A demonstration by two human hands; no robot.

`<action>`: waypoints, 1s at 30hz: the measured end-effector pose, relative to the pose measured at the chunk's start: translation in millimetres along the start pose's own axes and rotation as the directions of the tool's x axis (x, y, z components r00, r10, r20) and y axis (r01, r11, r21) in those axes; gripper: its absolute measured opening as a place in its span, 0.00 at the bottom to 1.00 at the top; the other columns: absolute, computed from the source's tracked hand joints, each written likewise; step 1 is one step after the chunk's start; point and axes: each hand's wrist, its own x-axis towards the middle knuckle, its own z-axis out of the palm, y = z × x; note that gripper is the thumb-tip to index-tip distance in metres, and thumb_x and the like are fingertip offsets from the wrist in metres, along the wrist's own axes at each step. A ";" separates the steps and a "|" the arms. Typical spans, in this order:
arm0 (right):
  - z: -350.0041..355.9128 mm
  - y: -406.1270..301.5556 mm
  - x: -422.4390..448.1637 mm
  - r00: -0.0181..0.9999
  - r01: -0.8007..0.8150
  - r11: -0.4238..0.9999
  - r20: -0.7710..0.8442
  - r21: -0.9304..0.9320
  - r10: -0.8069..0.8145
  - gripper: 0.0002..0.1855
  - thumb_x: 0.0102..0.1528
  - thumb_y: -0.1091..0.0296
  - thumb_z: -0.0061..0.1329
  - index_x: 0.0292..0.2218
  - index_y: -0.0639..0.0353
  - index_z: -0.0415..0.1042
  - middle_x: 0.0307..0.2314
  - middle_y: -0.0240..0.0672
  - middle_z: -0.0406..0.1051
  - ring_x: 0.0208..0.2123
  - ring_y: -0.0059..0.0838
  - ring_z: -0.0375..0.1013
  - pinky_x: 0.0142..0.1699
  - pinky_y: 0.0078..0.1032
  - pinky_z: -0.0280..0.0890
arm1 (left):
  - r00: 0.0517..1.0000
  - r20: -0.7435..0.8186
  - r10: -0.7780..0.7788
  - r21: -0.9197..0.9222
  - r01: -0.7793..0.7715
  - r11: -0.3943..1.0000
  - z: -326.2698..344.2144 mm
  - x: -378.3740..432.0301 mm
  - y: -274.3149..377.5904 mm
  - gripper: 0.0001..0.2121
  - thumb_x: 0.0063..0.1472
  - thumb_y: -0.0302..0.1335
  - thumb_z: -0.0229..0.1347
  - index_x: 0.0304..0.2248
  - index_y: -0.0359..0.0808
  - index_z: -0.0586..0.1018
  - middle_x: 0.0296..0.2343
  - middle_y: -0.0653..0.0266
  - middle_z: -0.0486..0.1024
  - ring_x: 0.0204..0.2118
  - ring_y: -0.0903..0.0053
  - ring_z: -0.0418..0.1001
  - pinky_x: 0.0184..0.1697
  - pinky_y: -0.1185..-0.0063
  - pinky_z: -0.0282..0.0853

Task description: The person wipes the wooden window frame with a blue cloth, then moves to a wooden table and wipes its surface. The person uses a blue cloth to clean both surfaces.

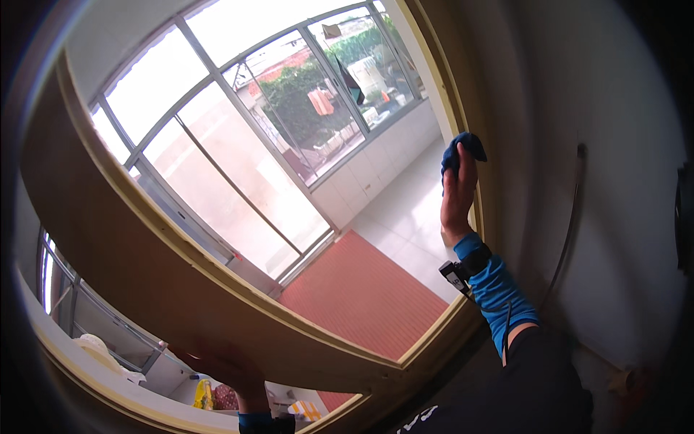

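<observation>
My right hand (458, 198) presses a folded dark blue cloth (464, 151) against the inner edge of the yellowish wooden frame (452, 103) on the right. Its fingers lie stretched along the cloth. Lower left, my left hand (230, 369) is in shadow at the lower edge of a broad wooden post (162, 282) and holds it. The fingers of this hand reach left along the wood; the thumb is hidden. A blue sleeve and a black strap with a small device (454, 275) are on my right wrist.
Through the opening are a red ribbed mat (363, 293), pale floor tiles (401, 244) and metal-framed windows (303, 103). Beyond the post sit a pale hat (97, 350) and a yellow item (203, 395). A dark cable or rod (569, 228) runs along the right wall.
</observation>
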 end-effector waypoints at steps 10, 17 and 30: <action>75.0 -89.0 226.2 0.833 0.539 0.841 -0.116 -0.053 -0.541 0.28 0.66 0.65 0.43 0.64 0.60 0.56 0.58 0.51 0.62 0.58 0.55 0.63 0.64 0.45 0.57 | 0.990 0.139 -0.009 -0.006 0.010 1.000 1.5 -16.3 20.6 0.30 0.71 0.45 0.40 0.66 0.41 0.51 0.62 0.44 0.51 0.66 0.47 0.50 0.66 0.53 0.47; 122.8 -143.8 329.5 0.851 0.518 0.855 -0.098 0.001 -0.515 0.32 0.66 0.56 0.41 0.66 0.58 0.51 0.59 0.54 0.61 0.60 0.57 0.61 0.64 0.46 0.59 | 0.986 0.066 0.152 0.132 -0.160 0.978 -4.3 -19.3 6.0 0.30 0.71 0.48 0.39 0.66 0.44 0.51 0.63 0.44 0.51 0.67 0.47 0.49 0.67 0.53 0.44; 174.3 -209.8 481.7 0.822 0.569 0.820 -0.011 0.070 -0.569 0.35 0.65 0.51 0.40 0.66 0.58 0.51 0.60 0.55 0.61 0.61 0.55 0.62 0.65 0.42 0.56 | 0.981 0.178 0.076 -0.104 -0.058 0.993 -7.1 -35.3 6.0 0.29 0.64 0.39 0.51 0.63 0.38 0.63 0.63 0.25 0.42 0.65 0.29 0.40 0.65 0.43 0.40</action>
